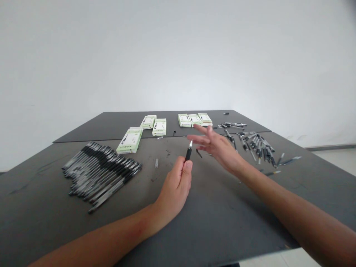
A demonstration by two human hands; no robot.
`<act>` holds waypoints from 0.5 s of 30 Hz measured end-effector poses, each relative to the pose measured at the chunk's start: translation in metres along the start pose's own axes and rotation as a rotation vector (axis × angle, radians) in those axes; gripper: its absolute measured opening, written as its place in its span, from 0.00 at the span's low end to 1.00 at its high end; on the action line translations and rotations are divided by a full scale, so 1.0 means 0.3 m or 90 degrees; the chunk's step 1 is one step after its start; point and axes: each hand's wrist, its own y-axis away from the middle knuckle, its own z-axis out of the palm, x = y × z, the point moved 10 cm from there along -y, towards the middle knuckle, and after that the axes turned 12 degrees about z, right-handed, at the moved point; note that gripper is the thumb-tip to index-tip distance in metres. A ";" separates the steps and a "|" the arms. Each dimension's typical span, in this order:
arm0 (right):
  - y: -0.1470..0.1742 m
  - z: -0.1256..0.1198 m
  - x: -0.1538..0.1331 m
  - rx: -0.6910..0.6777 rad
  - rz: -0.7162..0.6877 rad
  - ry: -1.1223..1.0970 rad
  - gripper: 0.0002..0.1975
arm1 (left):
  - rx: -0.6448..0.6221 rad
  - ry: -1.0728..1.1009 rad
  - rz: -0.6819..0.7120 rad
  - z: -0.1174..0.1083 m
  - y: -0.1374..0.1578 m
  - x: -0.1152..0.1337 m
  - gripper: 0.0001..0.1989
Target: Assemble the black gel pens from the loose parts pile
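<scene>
My left hand (175,183) is closed around a pen (188,152), whose black grip and pale tip point upward out of the fist. The rest of the pen is hidden in the palm. Just beyond the tip, my right hand (219,148) is raised above the table with its fingers spread, and nothing shows in it. A small black pen cap (199,153) lies on the table near the right fingers. To the left, many clear pens with black grips form a slanted row (101,170).
Green and white pen boxes (130,141) stand further back, with more boxes (184,120) behind my right hand. Loose pens and parts (261,146) lie scattered at the right. A small clear piece (156,163) sits mid-table. A seam crosses the dark tabletop (217,222); a wall stands behind.
</scene>
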 end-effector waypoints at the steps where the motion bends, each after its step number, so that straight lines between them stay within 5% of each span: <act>1: -0.019 -0.087 -0.005 0.074 -0.021 0.027 0.32 | -0.003 -0.005 0.001 0.001 0.001 0.001 0.21; 4: -0.068 -0.380 -0.037 0.332 -0.074 0.271 0.30 | -0.011 -0.028 -0.002 0.003 0.006 0.005 0.20; 6: -0.120 -0.545 -0.036 0.463 -0.011 0.564 0.30 | -0.017 -0.044 -0.006 0.005 0.010 0.008 0.20; 10: -0.247 -0.773 0.013 0.463 0.081 0.722 0.22 | -0.034 -0.060 -0.005 0.012 0.012 0.006 0.20; 15: -0.406 -0.939 0.112 0.406 0.208 0.843 0.13 | -0.041 -0.074 0.005 0.014 0.009 0.007 0.18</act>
